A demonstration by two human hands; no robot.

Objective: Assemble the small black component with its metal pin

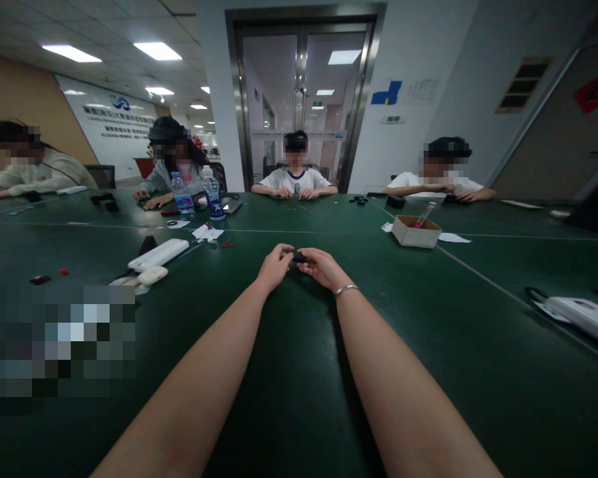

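Observation:
Both my arms reach forward over the dark green table (299, 372). Between my hands is a small black object (298, 257), too small and covered to tell its kind. My left hand (276, 267) grips its left end with thumb and fingers pinched. From the other side, my right hand (321, 267) holds it with curled fingers; a silver bracelet (347, 289) circles that wrist. The fingers hide much of the object.
Left of my hands lie a white power strip (158, 255) and a rounded white item (152, 275). Two bottles (213, 194) stand farther back. A cardboard box (415, 232) sits at right, another white power strip (583, 315) nearer. Several people sit around the table.

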